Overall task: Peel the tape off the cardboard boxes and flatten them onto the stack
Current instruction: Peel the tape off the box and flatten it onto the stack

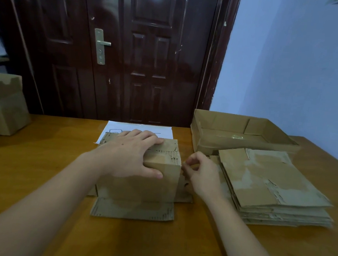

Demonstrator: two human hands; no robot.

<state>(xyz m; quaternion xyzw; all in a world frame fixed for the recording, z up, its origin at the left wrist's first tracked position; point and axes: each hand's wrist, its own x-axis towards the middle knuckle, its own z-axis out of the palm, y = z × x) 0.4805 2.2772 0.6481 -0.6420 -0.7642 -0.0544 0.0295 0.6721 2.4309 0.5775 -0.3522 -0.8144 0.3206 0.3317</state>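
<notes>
The middle of the desk (38,167) is taken by an upright cardboard box (139,178), its bottom flaps splayed flat at 6 and 3 o'clock. At its 3 o'clock only a narrow gap remains before the stack of flattened boxes (271,187) (the right hand (203,173) fills that gap). Behind the stack, at 1 o'clock, an open cardboard tray (244,140) blocks the far right. More boxes (4,105) crowd the 10 o'clock edge. Bare wood lies open at 9 o'clock and along the near edge.

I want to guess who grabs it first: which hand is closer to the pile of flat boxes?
Right. The right hand is just beside the pile of flat boxes; the left hand rests on the box, farther away.
</notes>
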